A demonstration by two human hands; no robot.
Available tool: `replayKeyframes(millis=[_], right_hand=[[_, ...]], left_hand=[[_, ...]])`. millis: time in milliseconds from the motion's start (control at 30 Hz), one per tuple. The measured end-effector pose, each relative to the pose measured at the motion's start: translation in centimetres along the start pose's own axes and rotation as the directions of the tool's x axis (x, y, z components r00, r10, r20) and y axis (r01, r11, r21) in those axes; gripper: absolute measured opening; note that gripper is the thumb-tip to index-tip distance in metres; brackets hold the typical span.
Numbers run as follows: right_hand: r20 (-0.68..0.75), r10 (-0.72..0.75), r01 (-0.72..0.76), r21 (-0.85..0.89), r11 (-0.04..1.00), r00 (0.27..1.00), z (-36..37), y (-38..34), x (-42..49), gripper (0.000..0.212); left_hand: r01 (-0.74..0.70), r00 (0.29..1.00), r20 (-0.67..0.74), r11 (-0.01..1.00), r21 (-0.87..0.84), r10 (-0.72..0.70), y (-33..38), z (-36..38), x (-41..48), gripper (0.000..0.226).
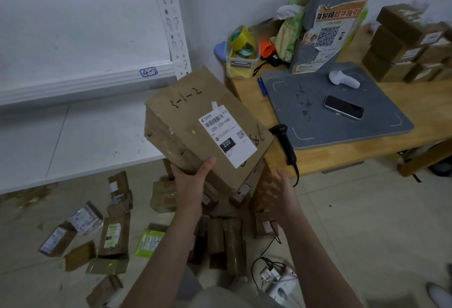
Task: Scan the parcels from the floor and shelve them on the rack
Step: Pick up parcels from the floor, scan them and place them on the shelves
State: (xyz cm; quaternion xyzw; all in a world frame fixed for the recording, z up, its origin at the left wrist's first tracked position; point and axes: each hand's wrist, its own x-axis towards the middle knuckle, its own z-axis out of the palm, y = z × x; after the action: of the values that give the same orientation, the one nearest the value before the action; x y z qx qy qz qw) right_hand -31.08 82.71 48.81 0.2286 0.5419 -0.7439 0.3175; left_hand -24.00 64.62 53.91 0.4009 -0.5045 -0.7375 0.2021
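A large brown cardboard parcel (195, 117) with a white shipping label and handwritten "3-1-2" is held up in the middle of the view. My left hand (193, 175) grips its near bottom corner. My right hand (281, 190) is blurred, fingers apart, just right of and below the parcel, holding nothing. A black handheld barcode scanner (285, 140) lies on the desk edge right of the parcel. Several small parcels (115, 232) lie scattered on the floor below. The white rack (85, 82), its shelf tagged "4-2", stands at the left.
A wooden desk (362, 141) at right carries a grey scanning station base (305, 122), a phone (343, 107), a white handheld device (342, 79), a tub of tape rolls (241, 51) and stacked brown boxes (406, 46). A power strip (278, 283) with cables lies on the floor.
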Motion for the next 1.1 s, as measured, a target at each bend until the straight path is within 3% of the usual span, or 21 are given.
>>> replayKeyframes(millis=[67, 167, 300, 400, 667, 867, 1033, 1100], right_hand=[[-0.178, -0.082, 0.065, -0.098, 0.993, 0.981, -0.5, -1.4, 1.9, 0.033], [-0.32, -0.204, 0.125, -0.25, 0.96, 0.925, -1.2, -3.0, 5.6, 0.032], [-0.336, -0.382, 0.152, -0.547, 0.823, 0.861, -1.8, -5.1, 9.6, 0.044], [-0.291, -0.48, 0.164, -0.692, 0.703, 0.827, -2.6, -6.2, 12.3, 0.041], [-0.205, -0.405, 0.082, -0.804, 0.589, 0.891, -2.0, -7.8, 17.1, 0.043], [-0.189, -0.316, 0.053, -0.78, 0.623, 0.93, -1.5, -7.4, 17.8, 0.05], [-0.188, -0.467, 0.266, -0.618, 0.74, 0.864, -0.9, -5.4, 12.9, 0.018], [-0.166, -0.491, 0.346, -0.524, 0.778, 0.855, -0.6, -4.8, 9.6, 0.014]], left_hand=[[0.026, 1.0, -0.016, 1.0, -0.006, -0.026, 0.1, -0.5, 0.6, 0.128], [0.048, 0.998, -0.043, 0.999, 0.013, -0.048, -0.2, -0.9, 1.4, 0.086], [0.073, 0.997, -0.037, 0.997, 0.017, -0.073, -0.6, -0.7, 2.1, 0.069], [0.092, 0.996, -0.014, 0.996, 0.018, -0.092, -0.3, -0.8, 2.1, 0.061], [0.102, 0.995, 0.007, 0.991, 0.083, -0.103, -0.2, -3.0, 2.6, 0.087], [0.1, 0.995, 0.005, 0.984, 0.147, -0.102, -1.0, -4.0, 1.8, 0.1], [0.108, 0.994, -0.012, 0.974, 0.201, -0.108, -1.2, -3.8, 2.6, 0.111], [0.094, 0.996, -0.01, 0.971, 0.22, -0.094, -1.1, -3.6, 2.9, 0.111]])
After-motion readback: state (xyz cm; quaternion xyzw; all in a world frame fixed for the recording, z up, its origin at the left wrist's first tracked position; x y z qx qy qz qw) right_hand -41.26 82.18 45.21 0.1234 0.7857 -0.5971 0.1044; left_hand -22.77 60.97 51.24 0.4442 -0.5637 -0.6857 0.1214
